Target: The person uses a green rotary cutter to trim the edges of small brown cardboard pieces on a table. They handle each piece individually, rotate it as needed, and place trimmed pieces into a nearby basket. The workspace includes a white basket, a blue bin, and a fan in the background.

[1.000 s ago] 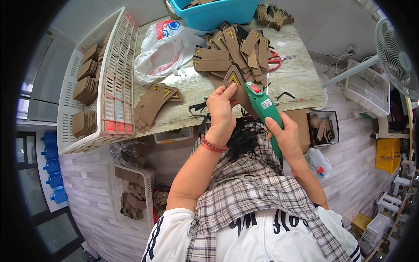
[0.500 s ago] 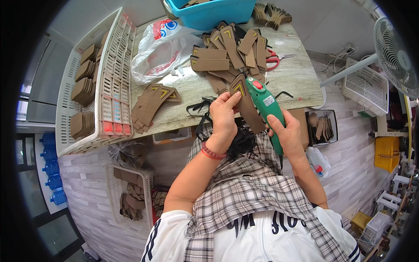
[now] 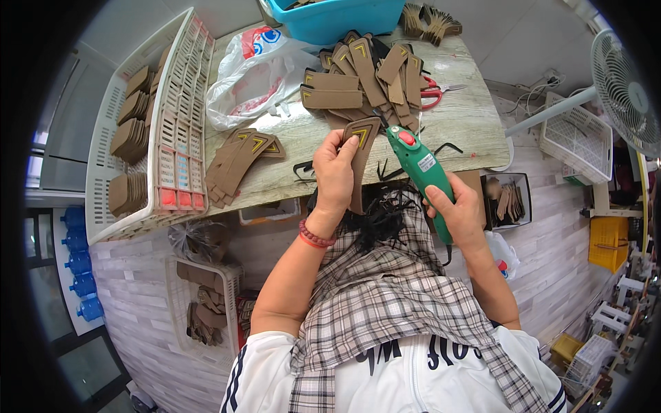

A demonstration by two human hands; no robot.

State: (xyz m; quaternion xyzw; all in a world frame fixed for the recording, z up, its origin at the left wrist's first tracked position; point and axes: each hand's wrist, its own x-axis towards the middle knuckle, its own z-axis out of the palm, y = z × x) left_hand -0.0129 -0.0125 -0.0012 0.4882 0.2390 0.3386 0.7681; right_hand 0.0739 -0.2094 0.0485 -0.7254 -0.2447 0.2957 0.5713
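Observation:
My left hand (image 3: pixel 333 172) pinches a brown fabric strap (image 3: pixel 361 158) with a yellow chevron at its far end, held above the table's front edge. Closed around a green electric hand tool (image 3: pixel 420 158) with a red button, my right hand (image 3: pixel 456 210) grips its rear part. The thin dark tip of the tool points away from me, close beside the strap's chevron end; whether they touch I cannot tell. Beyond it lies a heap of similar straps (image 3: pixel 330 100). Black trimmings (image 3: pixel 382 224) gather in my lap, on the checked apron.
A fanned stack of straps (image 3: pixel 234 168) lies left on the table, beside a white crate (image 3: pixel 180 138) holding more. Behind are a plastic bag (image 3: pixel 241 89) and a blue tub (image 3: pixel 337 24). Red-handled scissors (image 3: pixel 432 94) rest right of the heap. A fan (image 3: pixel 623 89) stands at right.
My left hand has moved left with the strap, which now hangs more upright and farther from the tool's body. The tool has shifted only slightly.

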